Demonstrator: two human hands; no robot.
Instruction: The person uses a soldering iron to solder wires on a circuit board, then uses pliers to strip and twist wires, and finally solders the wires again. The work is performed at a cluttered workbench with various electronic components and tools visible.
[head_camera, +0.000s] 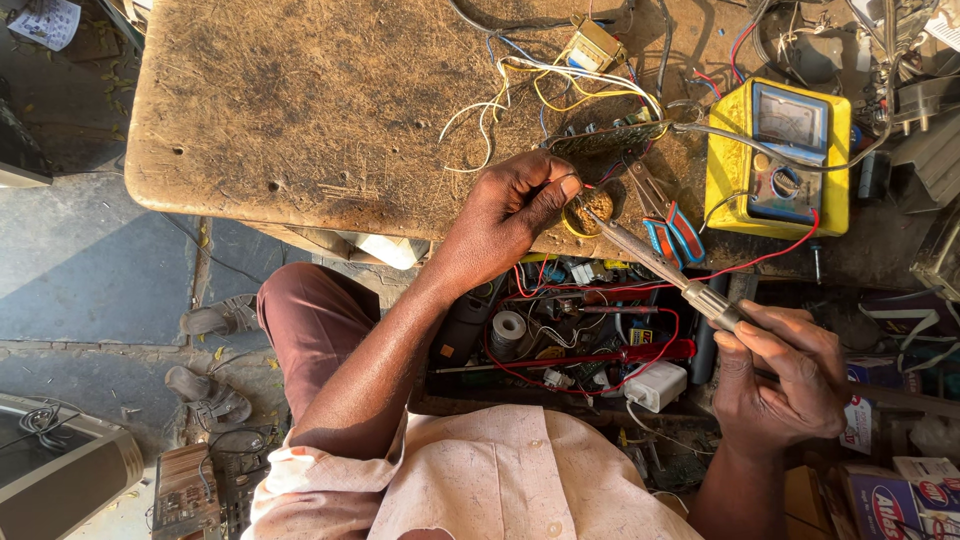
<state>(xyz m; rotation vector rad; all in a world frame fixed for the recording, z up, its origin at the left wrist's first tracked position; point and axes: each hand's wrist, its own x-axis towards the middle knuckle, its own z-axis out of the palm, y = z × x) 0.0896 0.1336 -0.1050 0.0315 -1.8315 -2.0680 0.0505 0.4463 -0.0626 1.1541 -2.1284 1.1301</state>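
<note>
The left hand (510, 215) pinched a thin wire at frame centre, steadying it over a small tin (592, 208); the right hand (785, 385) gripped the soldering iron (655, 265), aiming its tip there.

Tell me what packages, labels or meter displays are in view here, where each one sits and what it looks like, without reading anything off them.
Yellow meter: on the bench at right, boxy, with a pale dial window and black knob.
Printed cartons: bottom right corner, rectangular, white with red and blue.
Printed paper: top left corner on the floor, white sheet with dark marks.
White adapter: in the open drawer below the bench, small rounded block.
</note>
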